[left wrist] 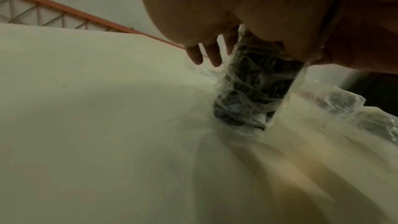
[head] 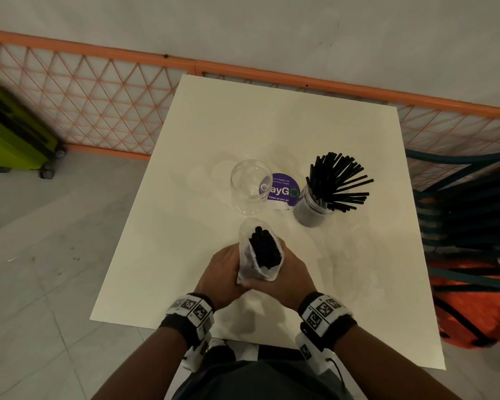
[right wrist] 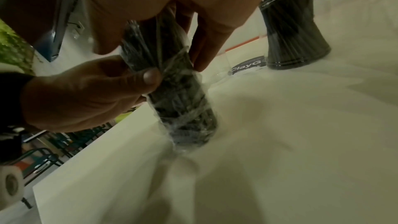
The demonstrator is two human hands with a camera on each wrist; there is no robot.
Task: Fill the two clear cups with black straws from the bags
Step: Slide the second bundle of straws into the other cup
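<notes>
A clear plastic bag of black straws [head: 260,255] stands upright on the white table [head: 185,226], its open top facing up. My left hand [head: 224,272] grips its left side and my right hand [head: 289,272] grips its right side. In the right wrist view the left thumb presses the bag [right wrist: 181,101] and its base rests on the table. The left wrist view shows the same bag [left wrist: 254,91]. An empty clear cup [head: 250,186] stands just beyond the bag. To its right a second clear cup [head: 315,207] is full of black straws [head: 338,180] that fan out.
A purple round "ClayGo" sticker [head: 280,189] lies between the cups. Crumpled clear plastic [left wrist: 355,108] lies on the table beside the bag. An orange lattice fence [head: 98,102] runs behind the table, a green suitcase [head: 12,131] at left, stacked chairs [head: 471,226] at right.
</notes>
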